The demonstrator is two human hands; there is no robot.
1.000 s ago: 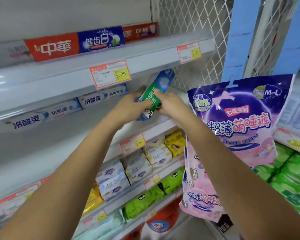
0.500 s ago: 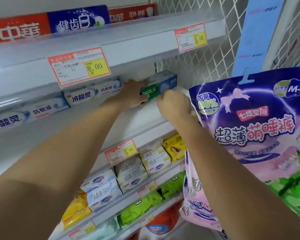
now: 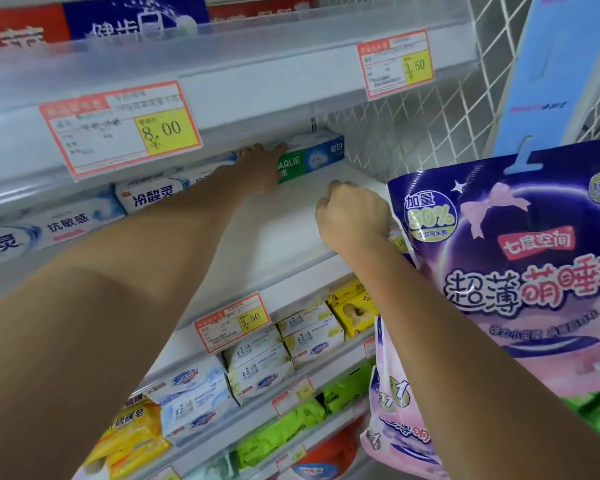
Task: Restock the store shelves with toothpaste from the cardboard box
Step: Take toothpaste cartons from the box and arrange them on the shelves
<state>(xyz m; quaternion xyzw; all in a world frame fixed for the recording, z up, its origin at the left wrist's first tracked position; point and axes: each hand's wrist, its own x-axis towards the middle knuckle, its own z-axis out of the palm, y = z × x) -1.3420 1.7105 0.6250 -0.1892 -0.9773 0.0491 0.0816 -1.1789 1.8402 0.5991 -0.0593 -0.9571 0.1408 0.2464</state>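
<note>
White store shelving fills the view, with a wire mesh panel (image 3: 413, 133) at the right. The Darlie toothpaste box (image 3: 312, 158), green and blue, lies lengthwise at the back of the middle shelf (image 3: 288, 233), just right of white boxes (image 3: 149, 195) printed 冷酸灵 and 抗敏感. The left hand (image 3: 262, 166) holds the Darlie box's left end, with its fingers (image 3: 257, 150) bent over the top edge. The right hand (image 3: 352, 216) is curled into a fist near the shelf's front edge and holds nothing. Price tags read 8.00 (image 3: 120, 128) and 3.50 (image 3: 395, 64). A purple hanging pack (image 3: 520, 258) reads 七度空间 and 超薄.
</note>
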